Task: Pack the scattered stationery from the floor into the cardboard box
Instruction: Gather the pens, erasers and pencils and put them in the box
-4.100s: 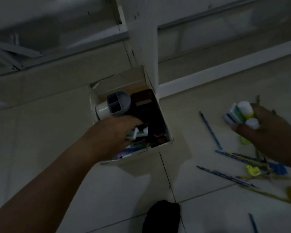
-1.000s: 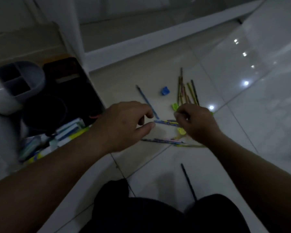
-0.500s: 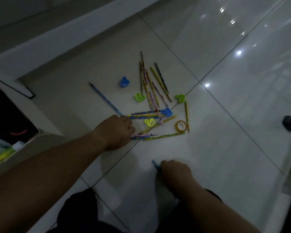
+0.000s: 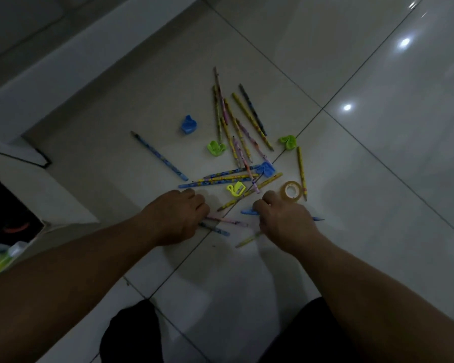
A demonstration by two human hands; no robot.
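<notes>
Both hands are down on the tiled floor (image 4: 378, 179), mid-frame. The right hand (image 4: 283, 221) has its fingers curled round a blue pencil (image 4: 247, 212), whose ends poke out on either side of it. The left hand (image 4: 178, 216) is curled over the near ends of two pencils (image 4: 220, 220); whether it has actually closed on them, I cannot tell. Above the hands fans the loose pile (image 4: 236, 132) of more pencils, with a yellow sharpener (image 4: 236, 189) among them and a tape roll (image 4: 290, 190) just beside the right hand. The cardboard box (image 4: 11, 231) sits at the left edge, only partly in view. The smart play, I'd say: rake the pencils parallel, lift a bundle rather than singles, and mind that glossy tile, where thin pencils could roll off the fingertips.
</notes>
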